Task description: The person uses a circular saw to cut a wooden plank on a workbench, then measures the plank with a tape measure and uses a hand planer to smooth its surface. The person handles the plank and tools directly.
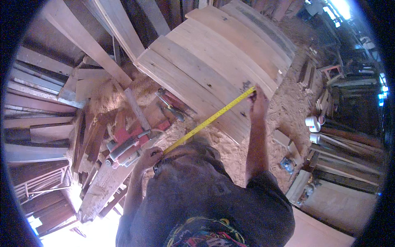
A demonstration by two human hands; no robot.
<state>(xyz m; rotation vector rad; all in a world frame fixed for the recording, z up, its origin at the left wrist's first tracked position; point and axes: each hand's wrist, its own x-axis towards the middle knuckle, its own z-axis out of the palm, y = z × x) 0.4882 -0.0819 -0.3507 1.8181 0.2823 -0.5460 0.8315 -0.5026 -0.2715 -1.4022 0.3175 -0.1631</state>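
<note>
Head view: the right hand [258,101], toward two o'clock, pinches one end of a yellow measuring tape [210,120], which stretches down to the left hand [148,158] at eight o'clock, its fingers closed around the other end. Measuring seems the step in hand, partly over wooden boards [197,57] toward twelve o'clock; the next move likely calls for steady, even tension.

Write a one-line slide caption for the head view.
A yellow tape measure stretched between left hand and right hand, its far end over pale wooden boards, amid sawdust.
</note>
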